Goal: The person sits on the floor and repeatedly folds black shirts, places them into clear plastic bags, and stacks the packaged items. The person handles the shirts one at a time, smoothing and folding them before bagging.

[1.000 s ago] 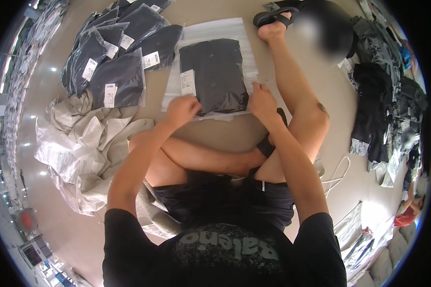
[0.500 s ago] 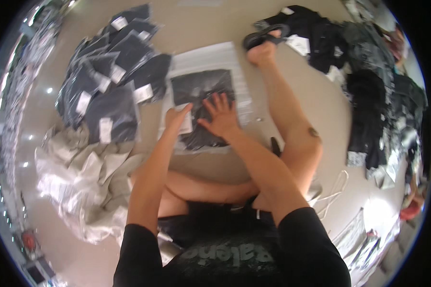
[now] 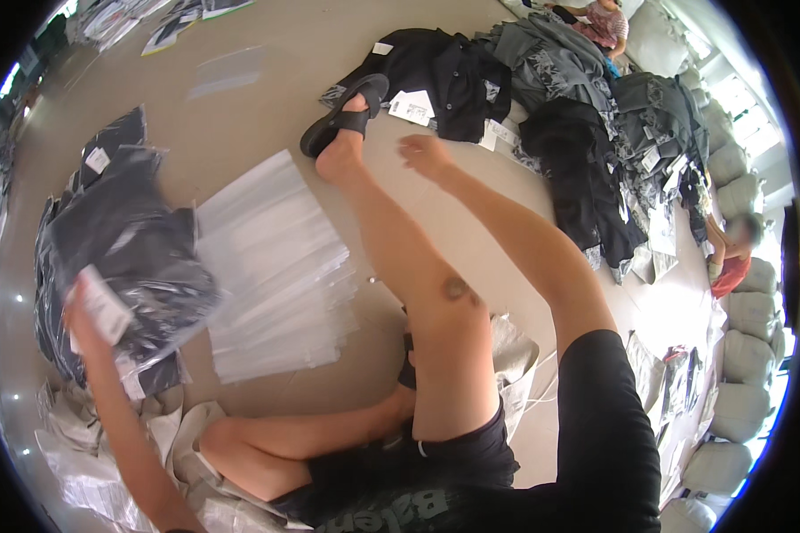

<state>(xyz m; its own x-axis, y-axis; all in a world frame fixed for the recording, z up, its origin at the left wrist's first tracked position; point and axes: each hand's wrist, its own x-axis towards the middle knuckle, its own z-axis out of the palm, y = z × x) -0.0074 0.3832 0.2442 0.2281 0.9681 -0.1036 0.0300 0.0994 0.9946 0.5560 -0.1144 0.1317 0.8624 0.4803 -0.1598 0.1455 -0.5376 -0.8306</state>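
Note:
My left hand [image 3: 86, 324], smeared by motion, grips the near-left edge of a dark folded garment in a clear plastic bag [image 3: 138, 235]. Its thumb and fingers close by a white label [image 3: 105, 306] on the bag. This bag is over a heap of similar bagged garments [image 3: 107, 142] on the left. My right hand [image 3: 427, 158] is stretched forward past my raised leg, holding nothing, its slightly bent fingers blurred but apart. Nearest to it lies a black garment [image 3: 458, 75] with white tags [image 3: 411, 107], not touched. A stack of clear plastic bags [image 3: 271, 266] lies between the hands.
My bent leg and black sandal [image 3: 345, 115] stand between the bag stack and the dark garments. Grey and black garments [image 3: 587, 169] spread along the right. Crumpled beige cloth [image 3: 80, 444] lies near left. Other people [image 3: 733, 253] sit farther right, beside stuffed white sacks [image 3: 747, 355].
The bagged garment has left the bag stack and moved left in my left hand onto the heap. My right hand has lifted off it and swung right. The view has turned right.

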